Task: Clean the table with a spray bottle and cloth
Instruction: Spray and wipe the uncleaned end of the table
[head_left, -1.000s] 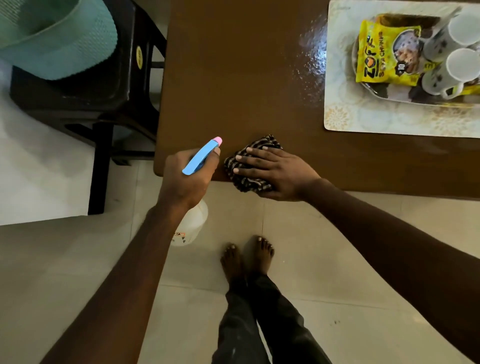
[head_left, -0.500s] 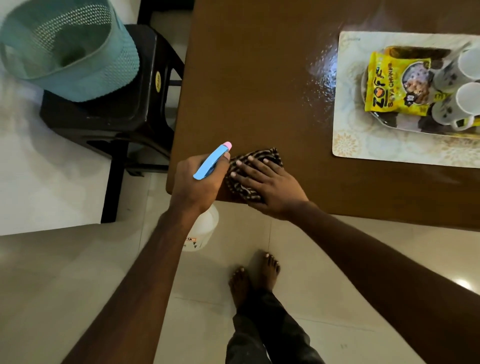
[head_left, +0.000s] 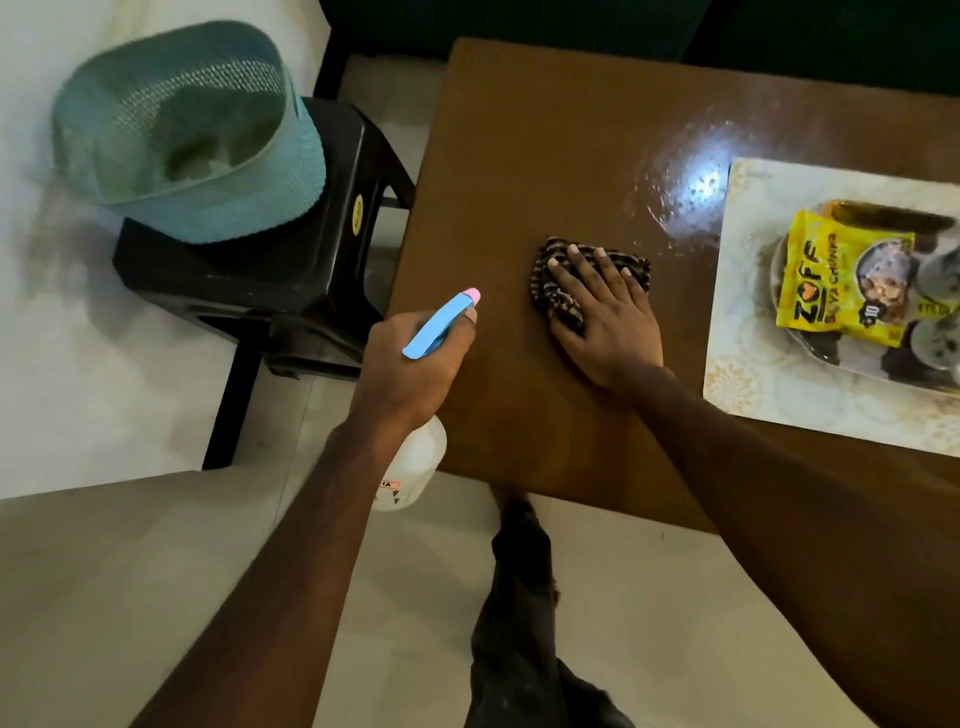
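Note:
A brown wooden table (head_left: 545, 156) fills the upper middle of the view. My right hand (head_left: 605, 317) lies flat on a dark striped cloth (head_left: 550, 296), pressing it on the tabletop, well in from the near edge. My left hand (head_left: 415, 364) grips the neck of a white spray bottle (head_left: 415, 462) with a blue trigger head and pink nozzle tip, held at the table's left near corner; the bottle body hangs below the hand. A wet glossy patch (head_left: 685, 192) shines beyond the cloth.
A pale patterned placemat (head_left: 753, 395) at the right carries a tray with a yellow snack packet (head_left: 831, 275) and cups. A black plastic stool (head_left: 291, 280) left of the table holds a teal woven basket (head_left: 192, 135). My legs stand on the tiled floor below.
My right hand has slid the cloth away from the near edge, farther in and rightward toward the wet patch. The left hand with the bottle stayed by the corner. The view shifted.

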